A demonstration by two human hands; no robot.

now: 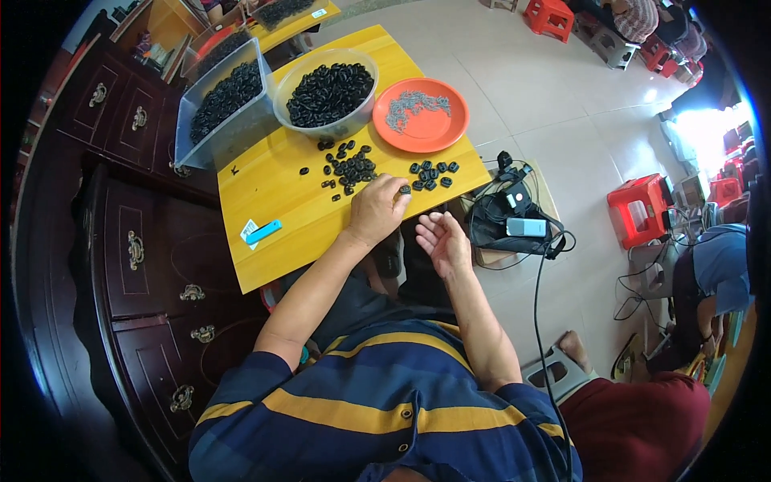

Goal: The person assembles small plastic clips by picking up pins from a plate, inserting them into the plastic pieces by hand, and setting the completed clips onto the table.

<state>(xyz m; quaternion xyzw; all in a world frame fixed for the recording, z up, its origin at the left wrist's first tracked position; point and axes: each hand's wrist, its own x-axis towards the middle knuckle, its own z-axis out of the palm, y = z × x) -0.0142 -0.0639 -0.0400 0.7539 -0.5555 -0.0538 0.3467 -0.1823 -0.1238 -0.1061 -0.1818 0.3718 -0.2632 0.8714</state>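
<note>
My left hand is at the table's near edge, its thumb and fingers pinched on a small black plastic part. Palm up, my right hand is just off that edge, fingers loosely stretched and apart, with nothing visible in it. Beyond my left hand lies a loose pile of small black parts. A smaller group of black parts sits to the right, near the edge. Small grey pieces lie on an orange plate behind that group.
A round clear tub and a bluish bin hold many black parts on the yellow table. A light-blue tool lies at left. Dark drawers flank the table; cables and a grey device rest on a stool at right.
</note>
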